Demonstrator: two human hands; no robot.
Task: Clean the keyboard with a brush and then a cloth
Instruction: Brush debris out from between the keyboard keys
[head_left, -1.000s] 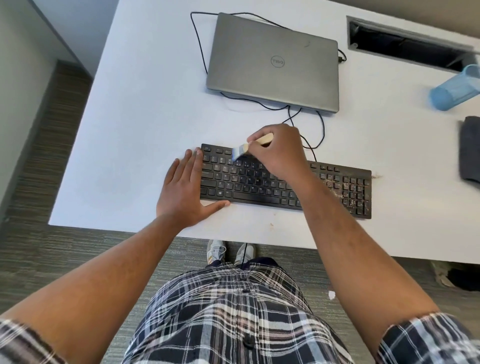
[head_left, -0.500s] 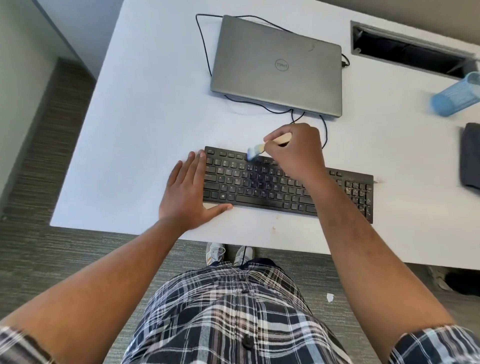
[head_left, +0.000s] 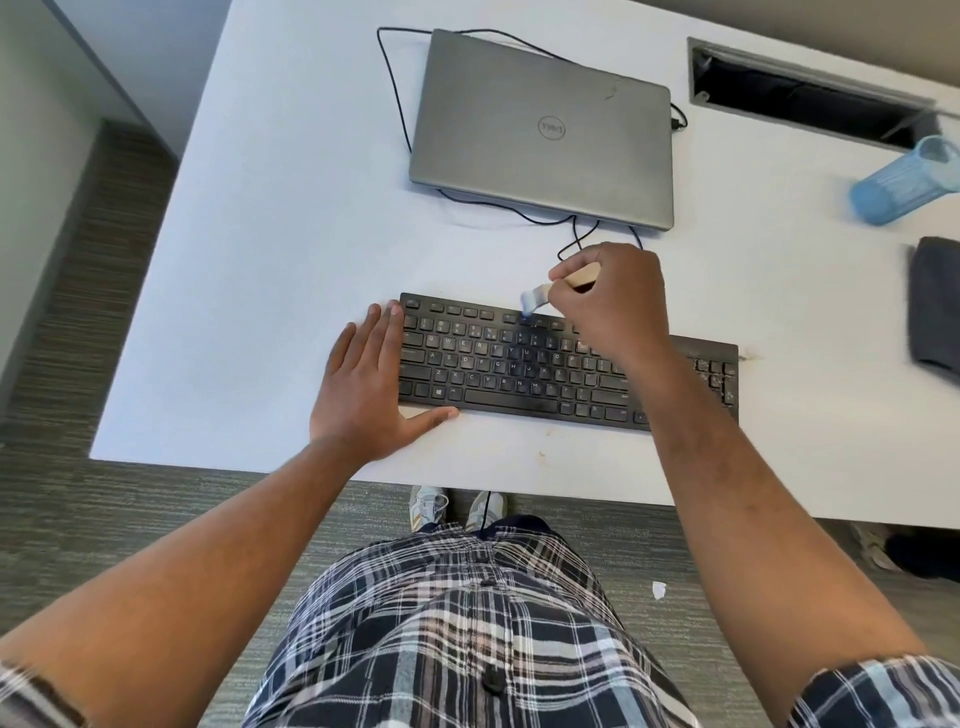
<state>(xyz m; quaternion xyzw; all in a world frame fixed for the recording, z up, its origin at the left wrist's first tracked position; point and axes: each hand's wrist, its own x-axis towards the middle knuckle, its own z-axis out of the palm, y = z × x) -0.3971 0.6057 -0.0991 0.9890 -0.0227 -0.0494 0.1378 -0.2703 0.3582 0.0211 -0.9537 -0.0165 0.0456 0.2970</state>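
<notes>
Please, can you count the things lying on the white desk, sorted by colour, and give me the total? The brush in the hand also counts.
Black: 1, the keyboard
Grey: 2, the closed laptop and the cloth
Blue: 1, the cup lying on its side
Wood and white: 1, the brush in the right hand
Total: 5

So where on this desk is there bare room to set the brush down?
Bare desk lies left of the laptop and keyboard, and between keyboard and cloth. Crowded: the cable strip between laptop and keyboard, under the right hand.
</notes>
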